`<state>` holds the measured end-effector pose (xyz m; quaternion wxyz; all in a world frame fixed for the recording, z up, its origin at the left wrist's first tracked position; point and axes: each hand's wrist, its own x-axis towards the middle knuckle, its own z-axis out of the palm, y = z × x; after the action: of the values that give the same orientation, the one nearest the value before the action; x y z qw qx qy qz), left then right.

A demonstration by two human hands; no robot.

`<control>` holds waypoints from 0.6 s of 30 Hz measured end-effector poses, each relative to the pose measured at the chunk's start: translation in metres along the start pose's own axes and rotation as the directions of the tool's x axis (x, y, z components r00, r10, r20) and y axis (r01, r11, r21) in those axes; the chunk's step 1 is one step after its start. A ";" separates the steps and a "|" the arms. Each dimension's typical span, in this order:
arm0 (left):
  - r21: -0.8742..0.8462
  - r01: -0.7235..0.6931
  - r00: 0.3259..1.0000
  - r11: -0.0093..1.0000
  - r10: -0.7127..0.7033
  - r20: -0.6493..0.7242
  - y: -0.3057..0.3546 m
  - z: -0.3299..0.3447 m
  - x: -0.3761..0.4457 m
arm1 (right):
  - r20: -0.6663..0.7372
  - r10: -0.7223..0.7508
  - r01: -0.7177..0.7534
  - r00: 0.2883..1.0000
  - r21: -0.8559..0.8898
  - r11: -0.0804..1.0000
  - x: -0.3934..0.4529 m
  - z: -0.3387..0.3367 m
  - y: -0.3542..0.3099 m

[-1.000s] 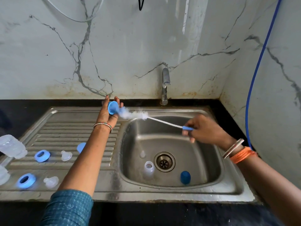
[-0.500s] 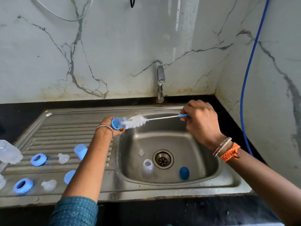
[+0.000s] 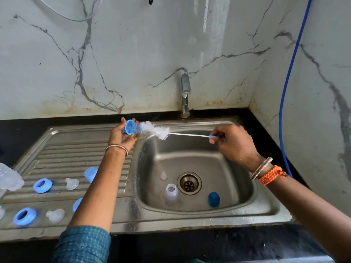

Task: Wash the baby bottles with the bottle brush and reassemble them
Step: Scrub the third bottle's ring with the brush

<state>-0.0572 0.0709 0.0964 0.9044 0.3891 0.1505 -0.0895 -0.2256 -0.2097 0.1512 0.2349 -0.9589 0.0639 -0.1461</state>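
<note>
My left hand (image 3: pixel 121 136) holds a small blue cap (image 3: pixel 130 127) over the sink's left rim. The white bristles of the bottle brush (image 3: pixel 154 130) are pushed into the cap. My right hand (image 3: pixel 234 144) pinches the brush's blue handle end over the basin. In the basin lie a clear bottle (image 3: pixel 171 192), a clear teat (image 3: pixel 163 176) and a blue cap (image 3: pixel 214 199). On the drainboard lie two blue rings (image 3: pixel 42 185) (image 3: pixel 24 216), two clear teats (image 3: pixel 72 183) (image 3: pixel 55 215), two blue caps (image 3: pixel 90 173) (image 3: pixel 77 204) and a clear bottle (image 3: pixel 9 179) at the left edge.
The steel sink (image 3: pixel 266 211) sits in a black counter in a corner of marble walls. A tap (image 3: pixel 185 95) stands behind the basin; no water runs. A blue hose (image 3: pixel 286 95) hangs down the right wall. The drain (image 3: pixel 189 183) is in the basin's middle.
My left hand has lifted the blue cap slightly and turned it. My right hand has moved a little right and down, and the brush stays in the cap.
</note>
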 end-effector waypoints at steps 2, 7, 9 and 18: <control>0.077 -0.019 1.000 0.997 0.019 0.006 0.001 0.000 -0.003 | -0.031 -0.016 0.018 0.999 0.047 0.999 0.000 0.001 0.000; -0.081 -0.016 0.999 0.997 0.019 0.041 -0.003 -0.002 -0.007 | 0.643 0.147 -0.399 0.751 0.265 0.878 0.000 -0.007 -0.006; -0.125 -0.010 0.996 0.992 0.020 0.084 -0.002 -0.004 -0.009 | 0.763 0.112 -0.489 0.637 0.287 0.824 -0.001 -0.009 -0.006; -0.197 -0.022 0.994 0.980 0.042 0.099 0.000 -0.003 -0.010 | 0.099 -0.062 0.073 0.993 -0.114 0.991 -0.003 -0.006 -0.006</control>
<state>-0.0674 0.0738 0.0980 0.9461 0.2958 0.1057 -0.0795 -0.2302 -0.2058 0.1580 0.1756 -0.9785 0.0286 -0.1042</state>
